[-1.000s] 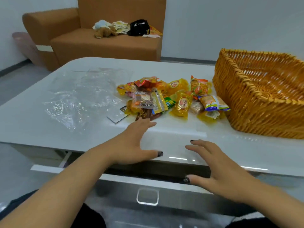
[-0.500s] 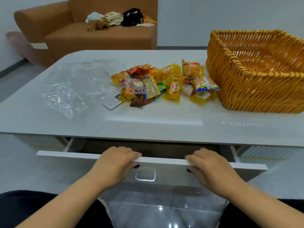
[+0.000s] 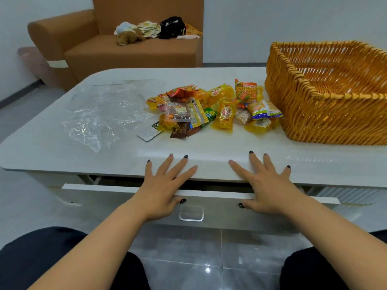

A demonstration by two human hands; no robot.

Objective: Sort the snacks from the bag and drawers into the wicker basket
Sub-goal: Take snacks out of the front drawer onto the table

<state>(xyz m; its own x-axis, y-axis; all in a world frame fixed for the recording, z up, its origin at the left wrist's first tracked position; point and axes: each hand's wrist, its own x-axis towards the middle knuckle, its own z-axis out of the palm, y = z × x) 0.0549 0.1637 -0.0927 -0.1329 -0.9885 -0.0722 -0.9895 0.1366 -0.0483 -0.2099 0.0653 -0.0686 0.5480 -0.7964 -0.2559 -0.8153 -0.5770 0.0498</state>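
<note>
Snacks [image 3: 211, 109] lie in a loose heap on the table [image 3: 209, 147], at about 9 o'clock from the basket [image 3: 326, 95], the nearest packets just beside its left wall. The basket looks empty in the part that shows. The clear bag [image 3: 100, 114] lies flat and spent at 9 o'clock from the heap.

Half a second ago both hands were curled over the top edge of the drawer [image 3: 125, 197], at 6 o'clock under the table. Now they have let go and lifted. The left hand [image 3: 165, 185] and right hand [image 3: 266, 185] are spread flat, fingers straight and apart, holding nothing, fingertips over the table's near edge and thumbs down by the drawer front.

The drawer stands part open; its inside is hidden by the table top, so I cannot tell whether any snacks are in it. My guess is the hands are now heading for the heap, and sorting into the basket has yet to begin.
</note>
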